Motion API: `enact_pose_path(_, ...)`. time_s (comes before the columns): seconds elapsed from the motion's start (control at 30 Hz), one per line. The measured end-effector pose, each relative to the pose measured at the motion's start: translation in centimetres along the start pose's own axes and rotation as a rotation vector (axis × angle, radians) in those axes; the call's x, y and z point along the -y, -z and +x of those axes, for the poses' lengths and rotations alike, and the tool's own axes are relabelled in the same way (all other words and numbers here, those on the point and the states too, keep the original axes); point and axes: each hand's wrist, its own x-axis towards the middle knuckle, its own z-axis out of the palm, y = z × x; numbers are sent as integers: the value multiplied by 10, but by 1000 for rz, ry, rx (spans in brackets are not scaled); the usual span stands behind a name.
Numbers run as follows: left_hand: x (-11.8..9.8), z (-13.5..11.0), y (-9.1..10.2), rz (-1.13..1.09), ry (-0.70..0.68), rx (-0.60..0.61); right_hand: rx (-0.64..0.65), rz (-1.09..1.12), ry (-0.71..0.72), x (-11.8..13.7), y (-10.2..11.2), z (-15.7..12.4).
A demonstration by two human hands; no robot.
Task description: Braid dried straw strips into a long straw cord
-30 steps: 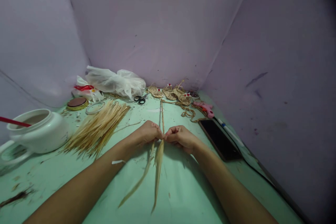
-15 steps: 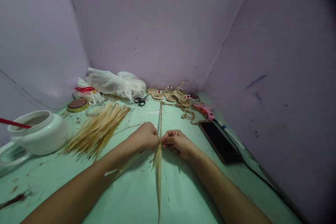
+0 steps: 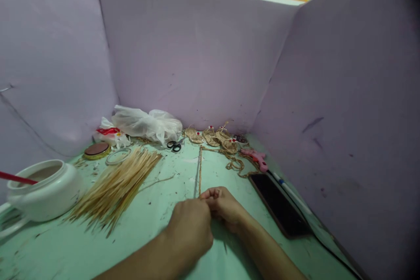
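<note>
My two hands meet low in the middle of a green table (image 3: 82, 253). My left hand (image 3: 192, 229) is a closed fist seen from the back, its fingers hidden. My right hand (image 3: 223, 204) is curled, pinching the near end of a thin braided straw cord (image 3: 199, 170). The cord runs straight away from my hands toward the back wall, then bends right into a loose coil (image 3: 234, 164). The loose straw ends below my hands are hidden by my left hand.
A bundle of straw strips (image 3: 114, 186) lies left of my hands, a white pot (image 3: 46, 190) with a red stick further left. At the back are a plastic bag (image 3: 147, 123), scissors (image 3: 173, 145), small woven sandals (image 3: 213, 136). A pink glue gun (image 3: 257, 157) and a dark phone (image 3: 278, 203) lie right.
The camera has tilted up, so my hands sit lower in view. My left hand has moved over the cord and in front of the right, covering the loose straw ends.
</note>
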Motion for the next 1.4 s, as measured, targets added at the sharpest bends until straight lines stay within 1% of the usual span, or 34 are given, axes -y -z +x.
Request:
enact_pose_path(0.03, 4, 5, 8, -44, 47, -35, 10, 7, 2, 1, 1, -1)
enact_pose_path(0.07, 9, 10, 15, -140, 89, -121, 23, 10, 9, 2, 1, -2)
enact_pose_path(0.1, 13, 15, 21, -276, 147, -157, 37, 6, 14, 3, 2, -2)
enact_pose_path(0.13, 17, 20, 23, -419, 235, -75, 49, -5, 18, 3, 4, -2)
enact_pose_path(0.17, 21, 24, 24, -562, 276, 38, 55, -19, 19, 2, 5, -2)
enact_pose_path(0.23, 26, 29, 18, -785, 296, 266, 48, -53, 6, 1, 7, 0)
enact_pose_path(0.27, 27, 30, 13, -848, 288, 330, 43, -71, 3, 0, 8, 1)
enact_pose_path(0.3, 27, 30, 7, -881, 283, 350, 40, -85, 13, -1, 9, 2)
enact_pose_path(0.37, 25, 28, -1, -867, 301, 306, 35, -128, 65, -4, 11, 4)
enact_pose_path(0.47, 22, 26, -7, -738, 319, 242, -16, -294, 178, -9, 14, 9)
enact_pose_path(0.57, 25, 28, -9, -609, 274, 212, -94, -538, 236, -13, 16, 11)
enact_pose_path(0.67, 31, 33, -13, -551, 183, 184, -122, -709, 275, -11, 17, 8)
enact_pose_path(0.77, 34, 37, -18, -599, 111, 147, -152, -836, 311, -2, 16, -2)
enact_pose_path(0.83, 33, 36, -20, -652, 100, 128, -215, -936, 300, 5, 15, -12)
enact_pose_path(0.93, 27, 33, -21, -701, 147, 118, -319, -1087, 257, 12, 9, -26)
enact_pose_path(1.0, 22, 31, -20, -747, 205, 128, -342, -1164, 268, 11, 3, -32)
enact_pose_path(1.1, 18, 29, -17, -835, 301, 156, -326, -1262, 321, 5, -6, -35)
enact_pose_path(1.13, 19, 28, -17, -857, 315, 166, -317, -1299, 334, 3, -9, -35)
enact_pose_path(1.2, 22, 29, -19, -885, 294, 183, -283, -1375, 354, 0, -14, -37)
enact_pose_path(1.27, 27, 32, -23, -909, 238, 182, -240, -1423, 365, 0, -15, -40)
enact_pose_path(1.33, 32, 35, -26, -954, 193, 181, -157, -1376, 360, 4, -11, -41)
enact_pose_path(1.4, 35, 37, -26, -1006, 158, 207, -106, -1222, 329, 9, -1, -38)
